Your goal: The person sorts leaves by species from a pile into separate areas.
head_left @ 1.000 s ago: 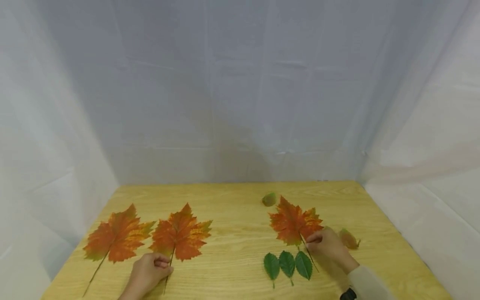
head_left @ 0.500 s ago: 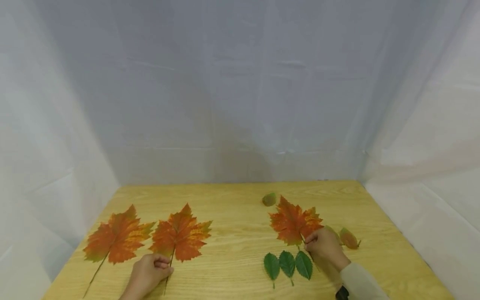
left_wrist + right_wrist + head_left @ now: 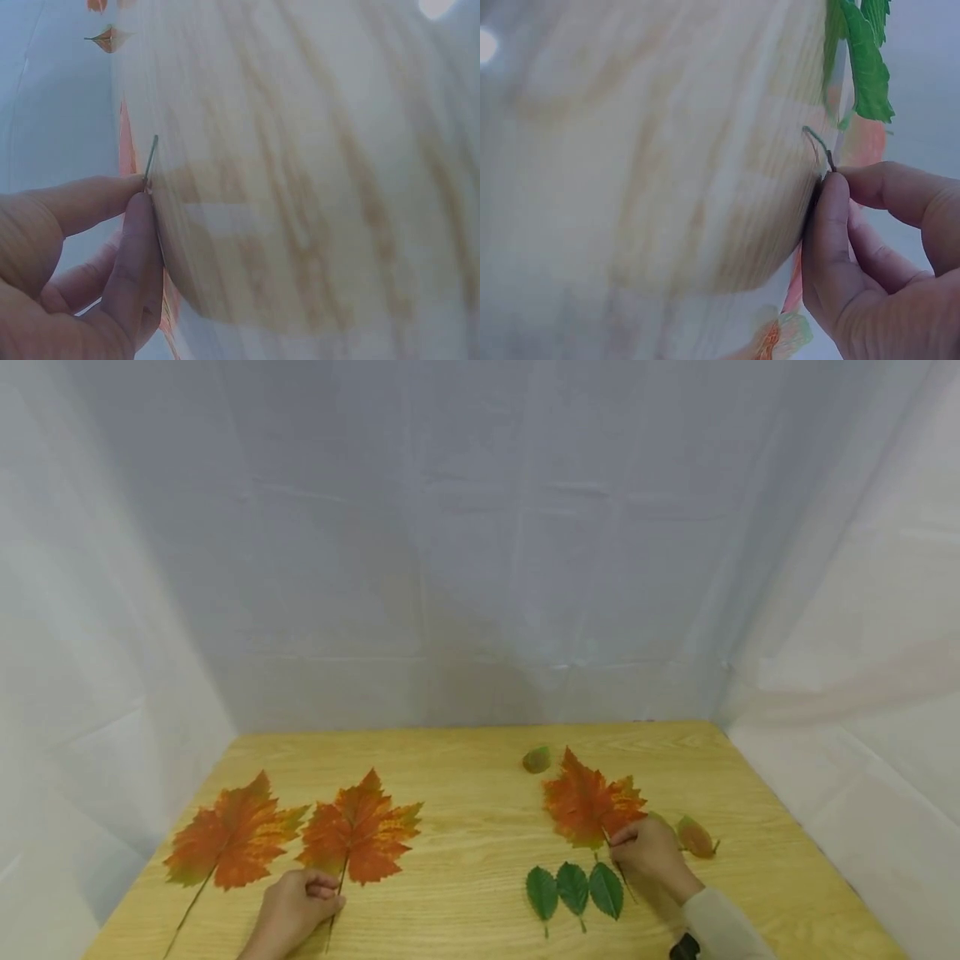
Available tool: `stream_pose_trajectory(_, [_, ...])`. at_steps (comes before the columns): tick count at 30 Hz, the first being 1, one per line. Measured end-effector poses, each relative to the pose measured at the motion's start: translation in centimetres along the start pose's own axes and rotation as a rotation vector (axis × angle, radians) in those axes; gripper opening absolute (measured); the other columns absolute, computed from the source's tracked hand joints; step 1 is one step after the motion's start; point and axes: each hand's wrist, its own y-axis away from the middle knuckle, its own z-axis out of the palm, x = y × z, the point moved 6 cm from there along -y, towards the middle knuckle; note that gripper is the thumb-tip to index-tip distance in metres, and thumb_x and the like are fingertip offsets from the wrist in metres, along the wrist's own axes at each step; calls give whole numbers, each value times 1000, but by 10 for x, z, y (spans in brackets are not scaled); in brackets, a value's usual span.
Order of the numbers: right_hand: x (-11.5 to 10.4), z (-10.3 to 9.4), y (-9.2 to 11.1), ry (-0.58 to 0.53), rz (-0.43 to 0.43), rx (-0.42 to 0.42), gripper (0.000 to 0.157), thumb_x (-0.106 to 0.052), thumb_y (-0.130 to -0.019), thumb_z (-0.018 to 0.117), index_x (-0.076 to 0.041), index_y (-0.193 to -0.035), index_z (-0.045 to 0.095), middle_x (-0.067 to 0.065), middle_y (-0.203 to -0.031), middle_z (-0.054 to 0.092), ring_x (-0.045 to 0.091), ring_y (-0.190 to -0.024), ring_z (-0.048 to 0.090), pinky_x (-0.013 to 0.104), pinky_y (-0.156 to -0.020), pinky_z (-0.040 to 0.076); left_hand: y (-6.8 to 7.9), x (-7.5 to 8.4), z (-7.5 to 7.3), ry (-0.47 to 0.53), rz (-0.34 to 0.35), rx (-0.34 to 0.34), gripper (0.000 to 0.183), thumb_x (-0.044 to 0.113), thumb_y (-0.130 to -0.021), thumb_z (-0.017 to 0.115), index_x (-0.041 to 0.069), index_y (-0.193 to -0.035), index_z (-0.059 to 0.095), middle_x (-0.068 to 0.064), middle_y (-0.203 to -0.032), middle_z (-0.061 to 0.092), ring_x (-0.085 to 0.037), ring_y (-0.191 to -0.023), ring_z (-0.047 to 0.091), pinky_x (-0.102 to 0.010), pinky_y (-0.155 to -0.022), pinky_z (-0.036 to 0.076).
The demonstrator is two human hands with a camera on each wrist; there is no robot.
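Note:
My left hand [image 3: 294, 908] pinches the thin stem [image 3: 151, 159] of an orange maple leaf [image 3: 362, 828] between thumb and fingertips; that leaf lies left of the table's middle. On the right, my right hand [image 3: 654, 853] pinches the stem [image 3: 823, 146] of another orange maple leaf [image 3: 590, 800]. Just below this leaf, several small green leaves, among them a middle green leaf [image 3: 573, 888], lie in a row. In the right wrist view a green leaf [image 3: 868, 64] shows beyond the stem's end. Most of each maple leaf is out of sight in the wrist views.
A further orange maple leaf [image 3: 234, 833] lies at the far left of the wooden table [image 3: 465, 893]. One small brownish-green leaf [image 3: 536, 760] lies toward the back; another small reddish leaf [image 3: 697, 837] lies right of my right hand. White sheeting [image 3: 480, 568] encloses the table's back and sides.
The right-hand maple leaf has shifted and turned slightly, its tip moving a little to the right. My right wrist has moved slightly left. The left hand stays in place on its stem.

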Motion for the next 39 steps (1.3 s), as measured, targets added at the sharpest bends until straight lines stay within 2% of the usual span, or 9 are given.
stream_pose_trajectory(3, [5,1,0,-62,31,-30,9,-9,-75,78,-3,-82,75,3,-79,71,16,-71,63,33,-64,54,1,-1,1,-3,-2,1,19,10,-76,79,1,-90,71,-1,-75,65,-14,-68,61,-34,-63,53])
stream_pose_trajectory(9, [13,4,0,-303,91,-191,18,-5,-86,68,9,-97,70,8,-86,70,17,-74,64,32,-65,55,2,-1,1,-6,-5,4,18,10,-76,79,1,-90,72,-1,-75,65,-14,-68,61,-34,-63,52])
stream_pose_trajectory(12, [11,-2,1,-386,112,-237,23,-4,-90,63,13,-105,66,10,-92,69,15,-77,63,31,-67,55,2,0,0,-3,6,9,19,10,-76,79,1,-90,71,-1,-75,65,-14,-67,61,-34,-63,52])
stream_pose_trajectory(16, [-7,-11,4,-480,145,-225,30,-6,-91,63,15,-113,62,15,-101,68,19,-85,66,31,-71,57,2,0,-1,-5,11,12,18,10,-76,79,1,-89,72,-1,-74,65,-14,-67,61,-34,-63,52])
stream_pose_trajectory(21, [-53,-7,8,-560,71,-256,36,-10,-91,65,15,-117,59,14,-101,68,20,-88,67,33,-76,57,1,0,-2,0,4,6,18,11,-76,79,1,-90,72,-1,-75,65,-14,-69,61,-34,-63,52])
stream_pose_trajectory(25, [-85,16,10,-610,31,-302,34,-9,-91,64,15,-115,60,14,-100,67,19,-86,67,35,-78,57,0,-1,-1,11,-9,-4,19,11,-76,79,1,-91,72,-1,-76,65,-14,-70,61,-34,-64,53])
stream_pose_trajectory(30, [-111,59,8,-653,32,-355,27,-5,-90,65,13,-110,63,20,-101,66,17,-79,67,32,-71,57,1,0,-2,15,-4,7,19,11,-76,79,1,-91,72,-1,-76,66,-14,-69,61,-33,-63,53])
stream_pose_trajectory(34, [-123,92,11,-661,50,-400,24,-3,-89,66,13,-106,65,17,-96,68,11,-70,64,29,-66,57,0,0,-2,12,-5,9,18,10,-76,79,1,-91,72,-1,-75,65,-14,-69,61,-33,-63,52])
stream_pose_trajectory(39, [-127,119,19,-628,46,-403,14,2,-86,67,11,-95,69,12,-86,70,9,-64,63,26,-61,56,0,-1,-1,10,-1,11,19,10,-76,79,1,-90,71,-1,-75,65,-14,-69,61,-34,-63,52])
